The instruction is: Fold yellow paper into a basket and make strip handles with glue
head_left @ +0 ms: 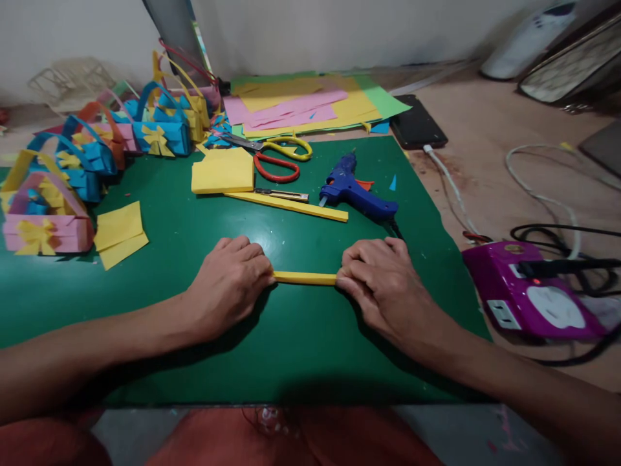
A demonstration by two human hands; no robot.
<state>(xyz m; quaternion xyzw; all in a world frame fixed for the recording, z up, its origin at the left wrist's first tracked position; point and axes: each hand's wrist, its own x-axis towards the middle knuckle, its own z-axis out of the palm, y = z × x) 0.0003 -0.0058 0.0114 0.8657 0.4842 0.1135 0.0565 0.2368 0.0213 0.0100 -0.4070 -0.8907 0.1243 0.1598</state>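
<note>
A narrow yellow paper strip point(305, 278) stretches level between my two hands, just above or on the green mat point(310, 343). My left hand point(230, 285) is closed around its left end, and my right hand point(383, 278) pinches the other end. The fingertips hide both ends of the strip. Beyond my hands lies another folded yellow strip point(291, 206), partly beneath a stack of yellow paper point(223, 171). A utility knife point(286, 195) rests along that strip. To its right a blue glue gun point(359, 191) lies on its side.
Scissors point(279, 165) with red and yellow handles lie behind the knife. Several small paper baskets point(48, 233) line the left side, beside yellow paper squares point(121, 233). Coloured sheets point(310, 107) and a black phone point(417, 123) sit at the back. A purple power strip point(528, 291) with cables is at right.
</note>
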